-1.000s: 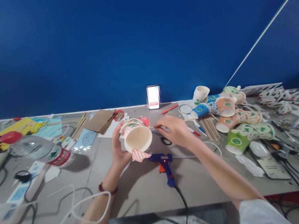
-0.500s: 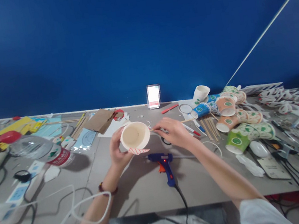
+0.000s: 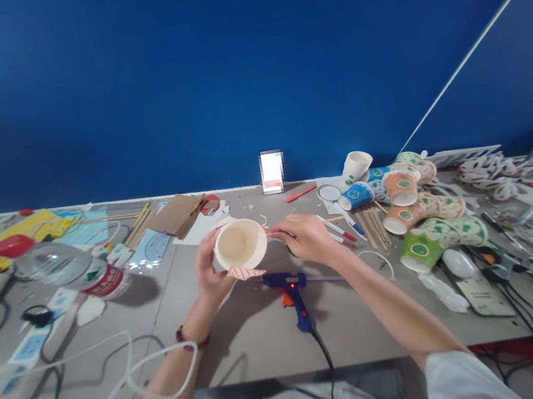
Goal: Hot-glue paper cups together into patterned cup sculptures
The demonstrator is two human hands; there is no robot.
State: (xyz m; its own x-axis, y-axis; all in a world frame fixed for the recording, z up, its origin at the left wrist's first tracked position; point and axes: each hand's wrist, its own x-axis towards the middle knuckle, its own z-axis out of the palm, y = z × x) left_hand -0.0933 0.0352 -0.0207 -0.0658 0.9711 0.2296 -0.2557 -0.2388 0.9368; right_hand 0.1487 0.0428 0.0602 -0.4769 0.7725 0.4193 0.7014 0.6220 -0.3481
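My left hand [image 3: 209,266] is wrapped round a white paper cup [image 3: 240,245], whose open mouth faces me. A red-and-white striped paper piece [image 3: 246,271] sticks out at the cup's lower rim. Right beside the cup, the closed fingers of my right hand [image 3: 303,237] pinch a thin wooden stick [image 3: 333,219]. One end shows beyond my hand on the right; the other reaches the cup's side, where I cannot tell whether it is attached. Below both hands lies a blue glue gun [image 3: 297,292] with a lit red light.
To the right lie several printed paper cups [image 3: 423,249], wooden sticks [image 3: 373,226] and markers [image 3: 342,231]. A plastic bottle [image 3: 69,268], power strip [image 3: 40,340] and cardboard [image 3: 178,215] are on the left. A phone [image 3: 272,171] leans on the wall; a white cable [image 3: 131,366] loops near my left forearm.
Both hands keep nearly the same position on the cup and the stick. A small dark spot seen inside the cup before no longer shows.
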